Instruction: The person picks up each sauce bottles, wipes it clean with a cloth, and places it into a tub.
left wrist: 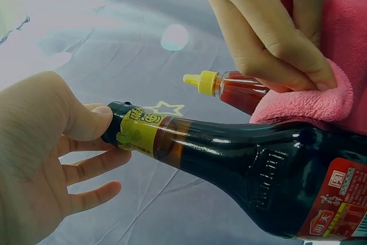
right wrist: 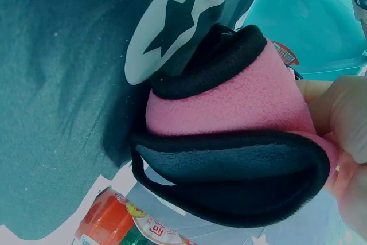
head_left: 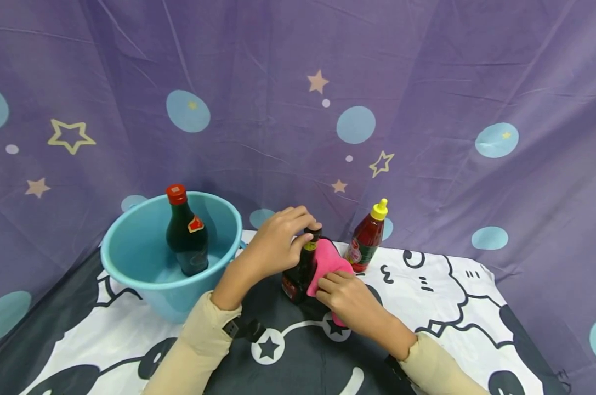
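Note:
A dark sauce bottle [head_left: 300,274] with a yellow neck label [left wrist: 137,133] stands on the patterned cloth at the table's middle. My left hand [head_left: 278,241] holds its black cap, thumb [left wrist: 86,121] pressed against the top. My right hand [head_left: 349,299] grips a pink cloth with black edging [head_left: 327,260] and presses it against the bottle's side [left wrist: 241,164]. In the right wrist view the folded pink cloth [right wrist: 229,113] fills the frame, held by my fingers [right wrist: 344,119].
A blue bucket [head_left: 130,247] at the left holds a dark bottle with a red cap [head_left: 185,233]. A red sauce bottle with a yellow cap [head_left: 368,238] stands just behind the pink cloth. A purple star-patterned curtain hangs behind the table.

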A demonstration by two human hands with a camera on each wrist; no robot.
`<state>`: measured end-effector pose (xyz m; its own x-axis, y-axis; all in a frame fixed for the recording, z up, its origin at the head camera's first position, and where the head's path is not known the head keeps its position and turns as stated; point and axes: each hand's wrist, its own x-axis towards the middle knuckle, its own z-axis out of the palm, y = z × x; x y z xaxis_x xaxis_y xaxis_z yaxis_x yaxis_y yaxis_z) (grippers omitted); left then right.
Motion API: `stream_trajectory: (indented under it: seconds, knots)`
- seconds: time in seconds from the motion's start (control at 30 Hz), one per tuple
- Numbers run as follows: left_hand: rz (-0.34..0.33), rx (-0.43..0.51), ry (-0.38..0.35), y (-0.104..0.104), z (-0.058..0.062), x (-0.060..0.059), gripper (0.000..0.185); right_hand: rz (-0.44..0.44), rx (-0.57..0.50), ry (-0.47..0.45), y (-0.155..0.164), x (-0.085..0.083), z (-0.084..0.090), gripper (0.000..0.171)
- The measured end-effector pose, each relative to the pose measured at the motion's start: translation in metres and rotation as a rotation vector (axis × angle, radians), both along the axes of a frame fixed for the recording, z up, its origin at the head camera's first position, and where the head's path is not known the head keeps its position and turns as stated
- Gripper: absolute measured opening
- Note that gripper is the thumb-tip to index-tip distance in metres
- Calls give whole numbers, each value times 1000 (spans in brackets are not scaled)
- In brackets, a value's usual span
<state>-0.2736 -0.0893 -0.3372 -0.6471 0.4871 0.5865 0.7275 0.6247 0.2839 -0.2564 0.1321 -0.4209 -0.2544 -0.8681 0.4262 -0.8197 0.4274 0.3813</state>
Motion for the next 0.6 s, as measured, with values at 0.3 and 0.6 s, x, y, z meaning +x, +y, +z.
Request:
stream_trajectory:
  seconds: [0.3,0.6]
  knots:
    - [0,-3,8,-1,-1,-1,16,-4,25,-14,1,-3,-6,16]
    - [-7,-3,-11,-1,-1,-1,16,-52,84,-43,2,-6,-14,11]
